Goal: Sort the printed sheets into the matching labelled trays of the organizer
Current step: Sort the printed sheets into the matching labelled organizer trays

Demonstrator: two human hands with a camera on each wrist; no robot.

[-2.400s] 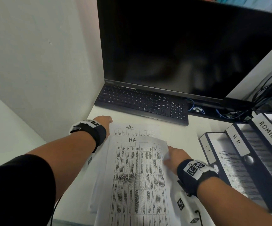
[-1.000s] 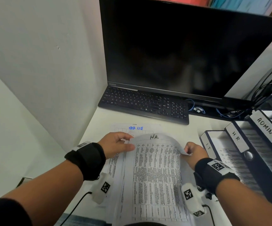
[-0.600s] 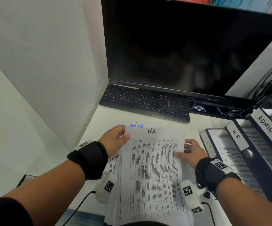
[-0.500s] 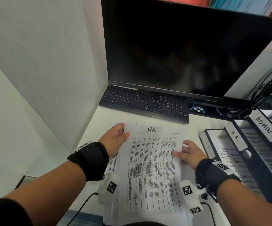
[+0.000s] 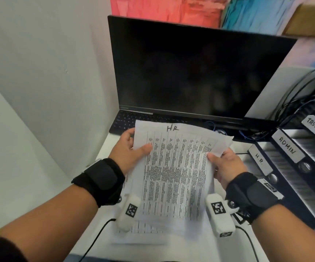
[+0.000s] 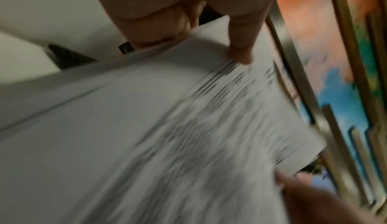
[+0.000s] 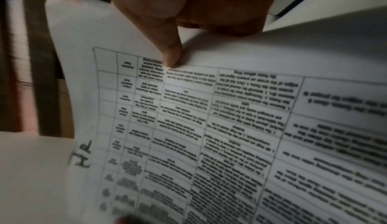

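White desk (image 5: 107, 148), dark monitor (image 5: 190, 72) behind. Left hand (image 5: 128, 154) and right hand (image 5: 226, 167) pinch white printed sheets headed "HR" (image 5: 175, 167), lifted above desk. Step: sorting. Next: move right to black tray labelled "H.R." (image 5: 260, 159).

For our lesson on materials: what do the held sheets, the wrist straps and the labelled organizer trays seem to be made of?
Held sheets: thin matt paper; they curl and bend between the left hand and right hand.
Wrist straps: black woven fabric, probably hook-and-loop; dull overlapping flaps.
Organizer trays: probably dark plastic or board, slightly shiny, with white paper-like labels.
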